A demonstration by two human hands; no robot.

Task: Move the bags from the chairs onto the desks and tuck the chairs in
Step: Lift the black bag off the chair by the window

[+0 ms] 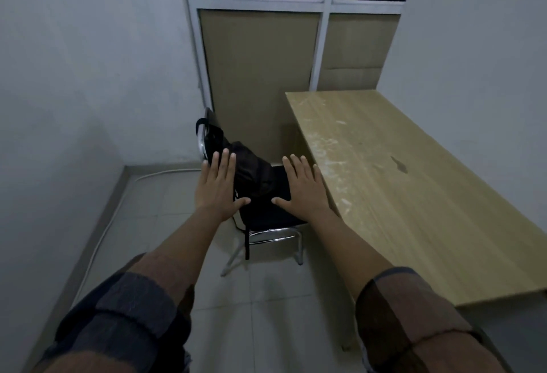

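A black bag point(251, 173) lies on the seat of a black chair point(268, 218) with chrome legs, its strap looped over the chair's back at the far left. The chair stands pulled out to the left of a light wooden desk point(414, 195). My left hand point(217, 190) is stretched out flat in front of the bag's left side, fingers apart, holding nothing. My right hand point(302, 190) is stretched out the same way over the chair's right side, close to the desk's near-left edge. Both hands hide parts of the bag and seat.
White walls close in on the left and right. A window frame point(324, 44) with covered panes stands behind the chair. A white cable point(97, 242) runs along the floor by the left wall. Tiled floor lies in front of the chair.
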